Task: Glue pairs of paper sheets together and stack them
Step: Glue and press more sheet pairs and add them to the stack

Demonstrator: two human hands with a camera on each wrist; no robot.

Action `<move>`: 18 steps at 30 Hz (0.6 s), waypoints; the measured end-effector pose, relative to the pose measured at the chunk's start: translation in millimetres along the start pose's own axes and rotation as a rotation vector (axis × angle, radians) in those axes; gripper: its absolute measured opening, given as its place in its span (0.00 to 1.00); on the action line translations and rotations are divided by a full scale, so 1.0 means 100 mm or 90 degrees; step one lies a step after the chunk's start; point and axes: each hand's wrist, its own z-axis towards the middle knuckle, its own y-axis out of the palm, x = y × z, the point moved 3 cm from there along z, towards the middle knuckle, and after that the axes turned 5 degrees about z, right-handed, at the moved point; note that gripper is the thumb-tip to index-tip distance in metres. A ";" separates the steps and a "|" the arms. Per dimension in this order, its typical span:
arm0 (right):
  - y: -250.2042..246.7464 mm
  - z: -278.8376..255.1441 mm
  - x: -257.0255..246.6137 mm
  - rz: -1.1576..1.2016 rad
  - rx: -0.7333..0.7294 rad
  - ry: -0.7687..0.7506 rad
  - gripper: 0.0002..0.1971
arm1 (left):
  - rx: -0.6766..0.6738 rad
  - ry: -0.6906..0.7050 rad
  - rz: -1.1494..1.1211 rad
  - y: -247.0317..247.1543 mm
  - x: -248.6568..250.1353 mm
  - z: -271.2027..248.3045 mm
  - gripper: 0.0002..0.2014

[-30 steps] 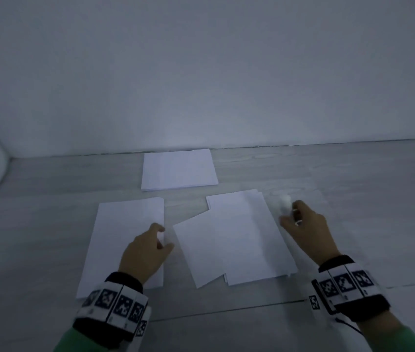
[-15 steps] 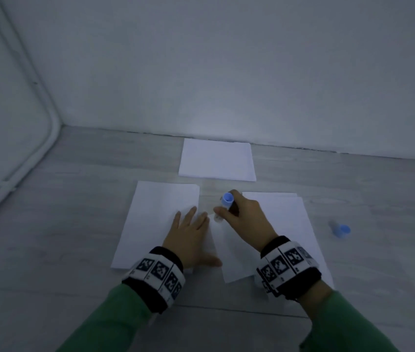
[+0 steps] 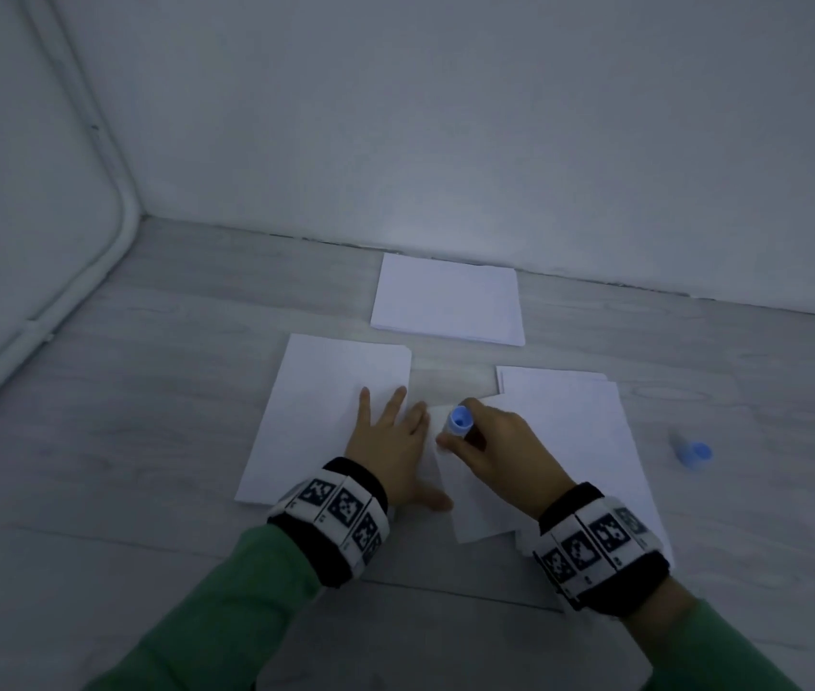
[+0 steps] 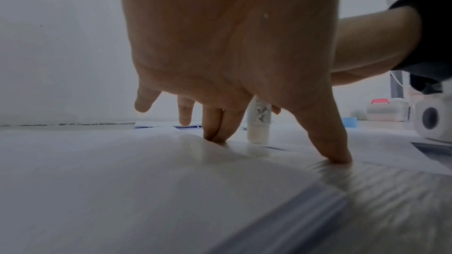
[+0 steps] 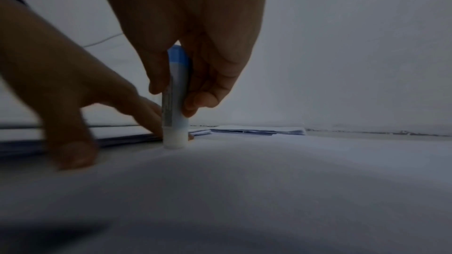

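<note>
Right hand (image 3: 500, 441): grip closed round a white glue stick with blue end (image 3: 458, 422), held upright, tip on the near-left corner of the angled white paper sheet (image 3: 569, 441). Left hand (image 3: 390, 441): grip open, fingers spread, pressing the left white paper stack (image 3: 325, 391). Blue cap (image 3: 693, 450) lies on the grey wood-grain floor (image 3: 146, 491), right of the sheets. A third white stack (image 3: 447, 306) sits near the wall.

The head view looks down from above at the floor (image 3: 146, 441). Both wrist views sit low, very near it, sharing the glue stick (image 4: 258, 123).
</note>
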 end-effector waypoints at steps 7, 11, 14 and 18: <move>-0.01 -0.46 -0.04 0.019 -0.038 -0.024 0.10 | -0.011 -0.003 0.023 -0.03 0.02 0.00 0.57; -0.05 -0.63 -0.06 0.036 -0.064 -0.014 0.10 | -0.024 -0.004 0.030 -0.05 0.03 -0.01 0.56; -0.15 -0.67 -0.05 0.092 -0.037 0.012 0.12 | -0.034 -0.003 0.029 -0.05 0.03 -0.01 0.56; -0.23 -0.69 0.02 0.126 0.061 0.044 0.11 | -0.043 -0.004 0.020 -0.05 0.03 0.01 0.57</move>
